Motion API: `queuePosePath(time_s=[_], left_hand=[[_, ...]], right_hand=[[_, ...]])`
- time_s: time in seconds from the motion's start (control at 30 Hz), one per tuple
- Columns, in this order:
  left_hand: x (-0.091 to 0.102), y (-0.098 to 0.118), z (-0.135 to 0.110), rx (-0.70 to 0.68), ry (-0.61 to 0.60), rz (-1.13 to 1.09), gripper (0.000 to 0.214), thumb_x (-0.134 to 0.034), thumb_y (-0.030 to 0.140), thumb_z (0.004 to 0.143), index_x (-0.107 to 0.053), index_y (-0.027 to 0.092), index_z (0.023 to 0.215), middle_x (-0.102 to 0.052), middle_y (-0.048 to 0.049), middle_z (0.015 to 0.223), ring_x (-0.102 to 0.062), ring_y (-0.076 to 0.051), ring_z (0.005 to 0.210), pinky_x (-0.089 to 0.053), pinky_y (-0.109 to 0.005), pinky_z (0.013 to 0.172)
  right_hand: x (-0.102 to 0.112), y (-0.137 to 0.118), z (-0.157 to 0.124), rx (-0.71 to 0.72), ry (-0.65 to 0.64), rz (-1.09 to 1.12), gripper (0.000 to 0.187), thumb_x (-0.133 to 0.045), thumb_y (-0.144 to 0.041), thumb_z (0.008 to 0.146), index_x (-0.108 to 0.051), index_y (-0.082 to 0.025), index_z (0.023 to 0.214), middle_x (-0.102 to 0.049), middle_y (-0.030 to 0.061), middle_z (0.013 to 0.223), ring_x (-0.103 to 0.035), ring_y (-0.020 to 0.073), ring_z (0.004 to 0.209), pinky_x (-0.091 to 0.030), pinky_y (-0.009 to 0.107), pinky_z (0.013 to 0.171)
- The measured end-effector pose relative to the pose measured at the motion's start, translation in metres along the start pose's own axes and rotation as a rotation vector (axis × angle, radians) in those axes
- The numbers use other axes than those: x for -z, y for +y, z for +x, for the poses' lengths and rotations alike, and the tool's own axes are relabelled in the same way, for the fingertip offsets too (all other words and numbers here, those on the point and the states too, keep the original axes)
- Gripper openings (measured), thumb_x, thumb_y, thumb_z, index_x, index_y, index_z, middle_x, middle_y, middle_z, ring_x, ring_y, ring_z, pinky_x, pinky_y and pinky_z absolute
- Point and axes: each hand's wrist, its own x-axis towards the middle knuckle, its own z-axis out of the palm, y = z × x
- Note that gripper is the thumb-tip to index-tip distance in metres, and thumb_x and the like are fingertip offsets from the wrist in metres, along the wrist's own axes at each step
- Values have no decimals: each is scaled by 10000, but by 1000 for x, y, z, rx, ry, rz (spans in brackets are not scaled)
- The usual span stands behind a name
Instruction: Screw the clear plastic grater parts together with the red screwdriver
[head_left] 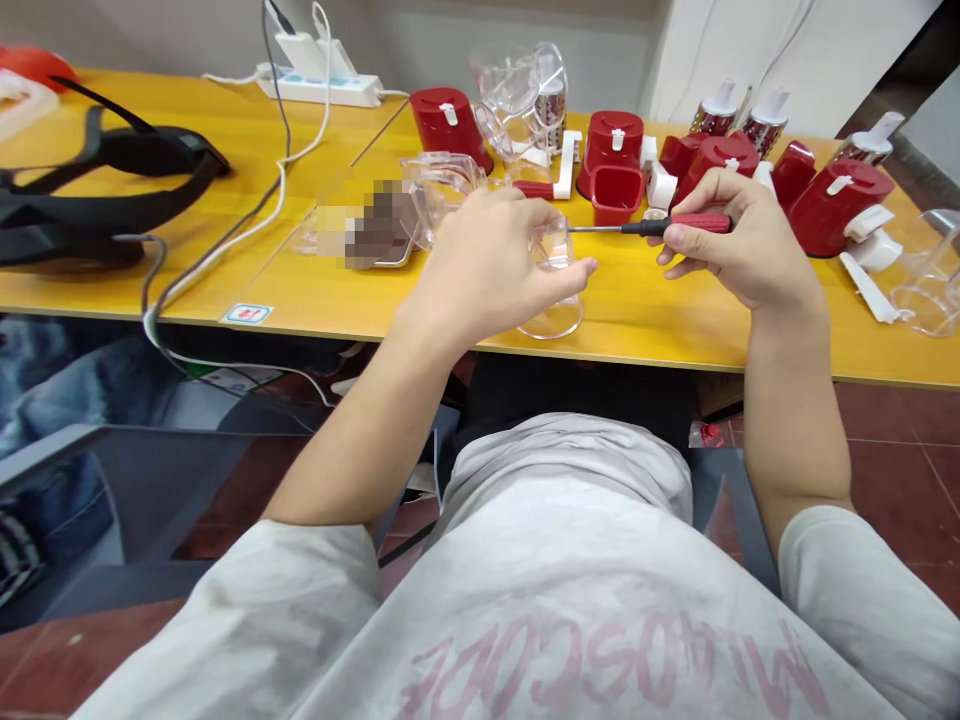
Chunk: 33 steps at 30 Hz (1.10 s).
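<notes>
My left hand (495, 260) is closed around a clear plastic cup-like part (553, 325), whose round rim faces down just above or on the yellow table. My palm hides much of this part. In my right hand (750, 240) is a screwdriver (645, 227) with a red and black handle, held level between thumb and fingers. Its thin metal shaft points left, and the tip is at the side of the clear part; whether it sits in a screw cannot be made out. Just behind the shaft stands a small red square cup (616, 195).
Along the back are red plastic housings (615, 140), stacked clear containers (525, 90), metal grater drums with white ends (765, 115) and white cranks (568, 165). A power strip (322, 85), cables and a black headset (105, 190) occupy the left. Another clear container (934, 280) stands far right.
</notes>
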Motion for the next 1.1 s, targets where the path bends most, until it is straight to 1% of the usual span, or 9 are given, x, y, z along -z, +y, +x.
queuePosePath(time_s=[0.2,0.33,0.47,0.7,0.77,0.87,0.97,1.03,1.1], left_hand=[[9,18,4,85,-53,28,487,-938,823,936,-930,428,1221,-844,-134,1236,-733,-589,1451,-612,-824,1168],[6,18,7,71,-31,15,473,-946,866,869,-926,470,1126,-859,-128,1174,-727,-621,1463,-623,-859,1113],[-1,13,9,44,28,-16,437,-959,841,810,-909,466,1027,-870,-121,1129,-750,-640,1444,-633,-868,1129],[-5,11,11,-2,24,-6,474,-922,889,820,-906,469,1038,-888,-105,1128,-760,-622,1452,-624,-861,1202],[-4,12,10,-1,11,-3,474,-916,890,822,-901,462,1025,-882,-112,1135,-762,-626,1438,-614,-874,1192],[-1,15,9,12,-18,-10,434,-914,839,830,-867,435,982,-872,-125,1178,-760,-628,1425,-595,-875,1204],[1,19,7,18,-39,-3,377,-882,728,859,-788,377,963,-852,-131,1221,-756,-574,1394,-558,-829,1274],[2,22,6,18,-46,5,358,-863,667,851,-730,353,958,-830,-127,1213,-741,-531,1355,-524,-796,1300],[1,23,6,18,-54,10,368,-845,664,844,-689,347,945,-813,-119,1177,-724,-506,1312,-506,-771,1296]], right_hand=[[0,4,6,74,55,-82,627,-1262,-775,813,-807,-362,936,-891,26,940,-726,236,765,-656,397,635],[1,17,13,151,114,-51,484,-1231,-661,902,-857,-354,931,-850,18,881,-587,217,678,-554,437,635],[1,29,18,213,170,-25,381,-1208,-606,876,-907,-394,974,-873,32,893,-523,265,698,-483,512,659],[10,24,11,222,116,-78,582,-1225,-801,817,-860,-397,1022,-857,11,895,-523,259,660,-441,512,652],[12,20,8,228,115,-133,598,-1169,-861,896,-840,-381,1030,-786,-9,798,-484,237,597,-392,494,605],[14,16,6,199,82,-194,688,-1002,-990,1023,-766,-349,947,-549,-46,633,-379,200,511,-232,444,507],[11,12,7,225,74,-112,809,-1075,-1003,924,-618,-344,828,-319,-96,643,-238,153,493,-83,420,480],[8,10,6,262,90,-32,793,-1200,-886,857,-627,-339,822,-305,-108,671,-230,144,504,-85,421,472],[5,8,4,272,91,-3,714,-1245,-778,874,-692,-327,857,-377,-98,671,-294,157,518,-134,423,476]])
